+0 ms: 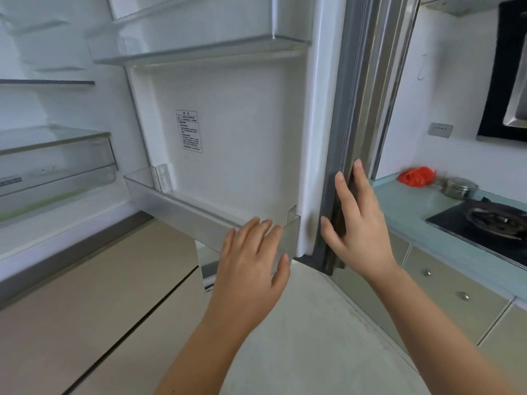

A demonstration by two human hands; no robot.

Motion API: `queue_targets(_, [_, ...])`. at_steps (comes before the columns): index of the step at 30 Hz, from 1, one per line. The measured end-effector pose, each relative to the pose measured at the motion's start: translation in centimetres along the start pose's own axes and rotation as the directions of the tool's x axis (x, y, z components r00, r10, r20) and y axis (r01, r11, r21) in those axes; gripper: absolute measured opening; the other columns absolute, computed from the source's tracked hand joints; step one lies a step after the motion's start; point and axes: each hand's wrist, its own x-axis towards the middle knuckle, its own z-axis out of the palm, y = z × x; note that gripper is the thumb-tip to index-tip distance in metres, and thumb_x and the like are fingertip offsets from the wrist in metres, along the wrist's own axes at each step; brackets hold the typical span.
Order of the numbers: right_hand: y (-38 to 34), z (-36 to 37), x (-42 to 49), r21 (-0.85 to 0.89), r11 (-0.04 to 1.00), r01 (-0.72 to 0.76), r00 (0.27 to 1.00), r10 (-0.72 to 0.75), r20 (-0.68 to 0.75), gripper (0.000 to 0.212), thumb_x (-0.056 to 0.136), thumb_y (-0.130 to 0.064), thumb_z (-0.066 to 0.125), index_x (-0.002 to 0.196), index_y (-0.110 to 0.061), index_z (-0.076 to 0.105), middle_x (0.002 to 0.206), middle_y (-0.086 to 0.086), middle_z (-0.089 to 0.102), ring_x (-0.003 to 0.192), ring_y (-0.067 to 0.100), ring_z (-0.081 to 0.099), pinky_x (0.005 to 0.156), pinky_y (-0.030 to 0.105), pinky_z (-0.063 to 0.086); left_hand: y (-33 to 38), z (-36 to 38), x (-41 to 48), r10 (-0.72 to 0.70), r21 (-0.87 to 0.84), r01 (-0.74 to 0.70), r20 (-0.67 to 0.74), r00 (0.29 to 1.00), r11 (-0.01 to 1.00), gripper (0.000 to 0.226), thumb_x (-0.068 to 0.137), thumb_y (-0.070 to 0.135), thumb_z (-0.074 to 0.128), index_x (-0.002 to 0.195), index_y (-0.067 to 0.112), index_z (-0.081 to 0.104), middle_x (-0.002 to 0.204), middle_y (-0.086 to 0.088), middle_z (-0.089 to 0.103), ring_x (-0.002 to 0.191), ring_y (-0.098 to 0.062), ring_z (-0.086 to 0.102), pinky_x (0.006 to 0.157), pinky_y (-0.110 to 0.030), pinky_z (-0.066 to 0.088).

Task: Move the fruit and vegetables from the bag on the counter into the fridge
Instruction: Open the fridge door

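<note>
Both hands are open and empty: the left hand (251, 260) spreads by the door bin (182, 212), and the right hand (356, 223) lies flat on the fridge door (242, 124) edge. The open door stands between them and the red bag (417, 175), which sits well apart on the counter (405, 206) beside a steel pot (457, 187) and the stove (490, 220).

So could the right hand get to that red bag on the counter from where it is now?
Probably not without a step. The right hand rests on the edge of the open fridge door, and the red bag lies well beyond it on the counter. Nothing blocks the way; it just looks too far.
</note>
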Motion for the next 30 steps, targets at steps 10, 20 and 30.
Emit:
queue_targets(10, [8.2,3.5,2.9,0.056,0.979,-0.198,0.979,0.194,0.059,0.074,0.087,-0.033,0.053,0.146,-0.015,0.012,0.155,0.014,0.008,0.139,0.026,0.018,0.103,0.041,0.032,1.4,6.9,6.0,-0.015,0.039,0.013,0.052,0.999,0.999,0.044,0.081,0.032,0.04,0.111,0.01,0.062,0.114,-0.008,0.065,0.113,-0.028,0.057,0.092,-0.051,0.042])
queue_targets(20, [15.5,8.2,6.0,-0.02,0.973,-0.228,0.95,0.227,0.214,0.064,0.084,-0.041,0.04,0.142,-0.014,0.031,0.15,0.019,0.024,0.134,0.035,0.031,0.105,0.057,0.029,2.1,14.7,12.5,-0.004,0.053,-0.003,0.122,0.992,0.999,0.045,0.081,0.032,0.038,0.111,0.008,0.061,0.112,-0.01,0.065,0.109,-0.029,0.059,0.089,-0.052,0.045])
queue_targets(30, [20.8,12.3,8.6,-0.101,0.966,-0.239,0.911,0.259,0.322,0.061,0.09,-0.034,0.048,0.144,-0.018,0.025,0.155,0.005,0.016,0.142,0.023,0.011,0.112,0.048,0.01,1.6,19.9,17.0,-0.041,0.06,0.032,0.163,0.986,0.998,0.047,0.08,0.032,0.037,0.115,0.009,0.058,0.115,-0.007,0.063,0.111,-0.026,0.056,0.091,-0.05,0.045])
